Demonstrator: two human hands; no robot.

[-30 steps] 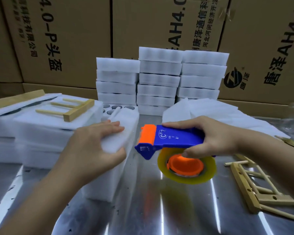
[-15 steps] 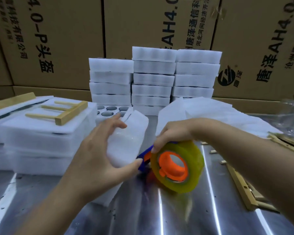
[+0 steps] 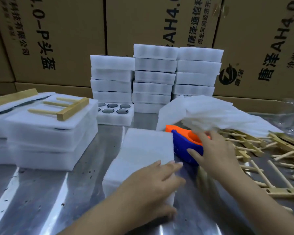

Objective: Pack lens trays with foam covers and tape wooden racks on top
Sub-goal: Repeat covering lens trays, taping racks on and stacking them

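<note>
The foam-covered tray (image 3: 146, 150) sat mid-counter (image 3: 41, 192), the left hand (image 3: 153, 182) pressing it with fingers straight and flat. The right hand (image 3: 217, 155) lay over the tape dispenser (image 3: 183, 146) just beside it; whether its fingers gripped, I couldn't tell. The cover wanted holding square before any wooden rack (image 3: 261, 150) went on.

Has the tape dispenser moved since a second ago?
Yes: the tape dispenser went down and back, now at the foot of the foam sheet pile.
</note>
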